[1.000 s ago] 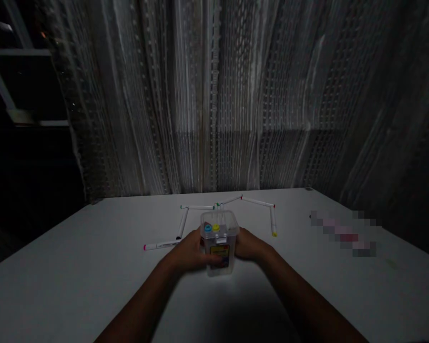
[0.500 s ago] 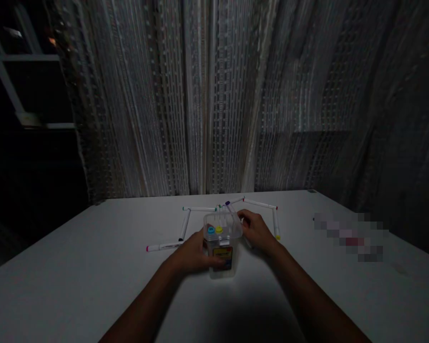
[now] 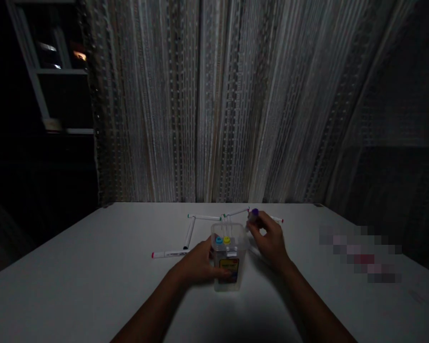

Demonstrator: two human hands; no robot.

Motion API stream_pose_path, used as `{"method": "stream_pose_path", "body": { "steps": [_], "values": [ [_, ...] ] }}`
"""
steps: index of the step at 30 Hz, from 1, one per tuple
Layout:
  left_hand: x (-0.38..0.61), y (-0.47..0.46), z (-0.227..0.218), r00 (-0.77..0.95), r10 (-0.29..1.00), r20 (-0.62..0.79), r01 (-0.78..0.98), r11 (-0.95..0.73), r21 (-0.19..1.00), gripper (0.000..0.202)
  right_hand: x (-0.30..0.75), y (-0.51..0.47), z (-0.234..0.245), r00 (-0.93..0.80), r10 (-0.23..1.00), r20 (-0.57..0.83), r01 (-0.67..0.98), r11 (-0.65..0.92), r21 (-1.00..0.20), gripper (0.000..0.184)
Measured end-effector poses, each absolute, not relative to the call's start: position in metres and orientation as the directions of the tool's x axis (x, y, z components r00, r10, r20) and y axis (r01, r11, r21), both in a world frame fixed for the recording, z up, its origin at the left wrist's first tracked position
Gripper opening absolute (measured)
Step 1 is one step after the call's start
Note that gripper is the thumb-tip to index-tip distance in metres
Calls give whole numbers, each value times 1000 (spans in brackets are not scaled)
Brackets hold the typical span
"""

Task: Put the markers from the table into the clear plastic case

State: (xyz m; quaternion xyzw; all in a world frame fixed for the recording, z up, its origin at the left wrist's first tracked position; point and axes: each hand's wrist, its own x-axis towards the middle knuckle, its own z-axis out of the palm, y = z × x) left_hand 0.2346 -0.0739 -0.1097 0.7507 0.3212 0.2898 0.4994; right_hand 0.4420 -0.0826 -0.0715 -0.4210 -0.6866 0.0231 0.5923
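My left hand [image 3: 198,263] is wrapped around a clear plastic box [image 3: 228,282] with a dark label, keeping it upright on the table. Inside the box stand a blue-capped marker [image 3: 219,240] and a yellow-capped marker [image 3: 226,240]. Just right of the box's rim, my right hand [image 3: 270,238] pinches a purple-capped marker [image 3: 253,216], its cap end up; its lower part is blurred. Beyond the box, white markers lie end to end on the table, among them a green-capped marker [image 3: 203,217] and a black-capped marker [image 3: 189,233]. Some of them are partly hidden by the box and my right hand.
A pink-capped marker [image 3: 164,254] lies left of my left hand on the white table [image 3: 93,286]. Something pixelated [image 3: 361,257] is at the right. A striped curtain [image 3: 214,105] hangs behind the table's far edge, with a dark window [image 3: 62,95] at the left.
The purple-capped marker, which leaned at the box's right rim, is now held up in my right hand, apart from the box. My left hand still grips the box. The view has shifted slightly.
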Motion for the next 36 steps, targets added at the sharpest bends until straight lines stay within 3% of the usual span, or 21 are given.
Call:
{"method": "stream_pose_path", "body": {
  "steps": [5, 7, 10, 14, 17, 20, 36],
  "values": [
    [234, -73, -112, 641, 757, 127, 151, -287, 946, 69, 434, -112, -32, 230, 425, 875, 486, 729, -482, 16],
    [233, -73, -113, 646, 751, 135, 151, -299, 942, 69, 429, -125, -13, 243, 407, 881, 430, 769, -474, 19],
    [233, -74, -110, 646, 746, 160, 138, -321, 937, 70, 419, -138, 5, 67, 509, 858, 456, 750, -480, 9],
    [233, -77, -105, 638, 752, 165, 161, -339, 927, 74, 406, -135, 4, -164, 696, 699, 591, 637, -495, 22],
    [232, -77, -105, 635, 748, 192, 152, -365, 918, 77, 401, -131, -5, -210, 790, 576, 616, 565, -549, 8],
    [232, -74, -108, 639, 739, 213, 122, -371, 921, 80, 398, -131, -10, -229, 803, 550, 617, 556, -556, 21],
    [232, -72, -116, 607, 769, 202, 180, -381, 907, 74, 398, -133, -14, -344, 806, 482, 691, 565, -451, 18]
  ]
}}
